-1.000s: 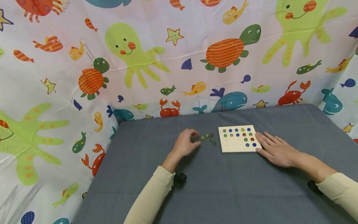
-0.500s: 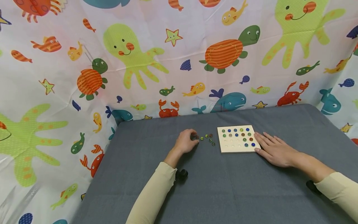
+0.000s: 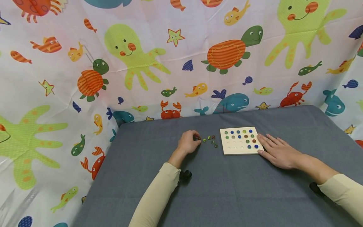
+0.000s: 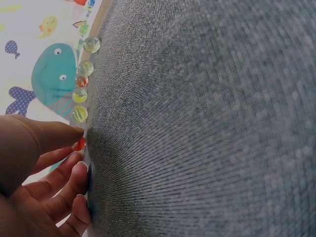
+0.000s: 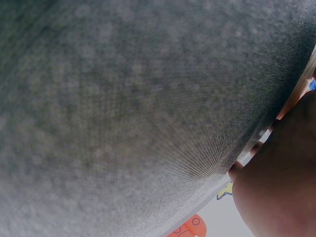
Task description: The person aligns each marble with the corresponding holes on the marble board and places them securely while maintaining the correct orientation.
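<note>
In the left wrist view my left hand has its thumb and index finger at a red-orange glass marble, pinching it just at the cloth. Seen from the head, that left hand is beside a loose group of several marbles, green, yellow-green and reddish. To their right lies a pale wooden board with rows of round hollows. Marbles of blue, green and red fill its two far rows and the right end of the nearer rows; the near-left hollows hold none. My right hand lies flat, fingertips touching the board's right edge.
A grey cloth covers the table. Behind and to the left hangs a white curtain printed with sea animals. A black wrist device sits under the left forearm.
The left thumb and fingers have closed together round the reddish marble nearest them. The right hand and the board stay as they were; the head view has shifted slightly.
</note>
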